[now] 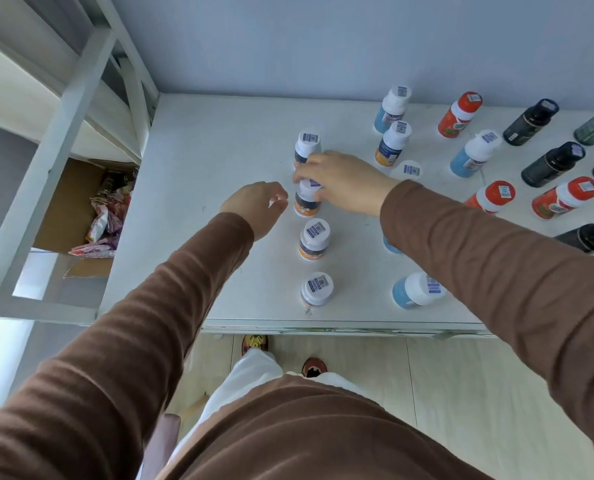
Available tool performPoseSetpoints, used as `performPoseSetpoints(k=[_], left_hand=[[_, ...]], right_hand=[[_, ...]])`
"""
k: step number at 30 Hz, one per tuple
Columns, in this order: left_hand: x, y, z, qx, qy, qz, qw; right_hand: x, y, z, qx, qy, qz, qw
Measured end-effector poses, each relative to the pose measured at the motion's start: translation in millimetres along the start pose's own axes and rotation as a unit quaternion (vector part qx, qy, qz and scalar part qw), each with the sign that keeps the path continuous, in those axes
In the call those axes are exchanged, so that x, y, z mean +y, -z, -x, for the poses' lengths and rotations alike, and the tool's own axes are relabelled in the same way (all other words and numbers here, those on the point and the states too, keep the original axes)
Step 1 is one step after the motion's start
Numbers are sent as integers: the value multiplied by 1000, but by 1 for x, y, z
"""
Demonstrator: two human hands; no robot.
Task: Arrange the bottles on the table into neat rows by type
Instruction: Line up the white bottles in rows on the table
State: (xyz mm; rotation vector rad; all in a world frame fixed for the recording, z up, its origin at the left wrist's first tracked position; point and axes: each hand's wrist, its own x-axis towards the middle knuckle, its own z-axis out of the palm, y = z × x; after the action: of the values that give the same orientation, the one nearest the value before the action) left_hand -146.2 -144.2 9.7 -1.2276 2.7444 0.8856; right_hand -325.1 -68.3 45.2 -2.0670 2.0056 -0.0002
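The right hand (340,181) grips from above the white cap of an upright orange-and-navy bottle (306,202) standing on the table. This gripped bottle is second from the far end in a column of four like bottles: one (307,147) just beyond the grip, two (313,239) (316,289) nearer the person. To the right of the grip stand blue bottles (472,154), red bottles (460,114) and dark bottles (530,122), loosely scattered.
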Motion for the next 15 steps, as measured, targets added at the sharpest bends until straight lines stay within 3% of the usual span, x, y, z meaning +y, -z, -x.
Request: performPoseSetpoints(k=[5,11,15], left_hand=[[7,21,-14,21,-6,65,998],[18,41,-26,48,-45,97,993],[20,44,-28,56,-50,102,992]], right_hand=[[9,36,-4,25,-64,-148,987],[18,60,-11,71,-121,-309,941],[22,60,-9,78,-125,-345,927]])
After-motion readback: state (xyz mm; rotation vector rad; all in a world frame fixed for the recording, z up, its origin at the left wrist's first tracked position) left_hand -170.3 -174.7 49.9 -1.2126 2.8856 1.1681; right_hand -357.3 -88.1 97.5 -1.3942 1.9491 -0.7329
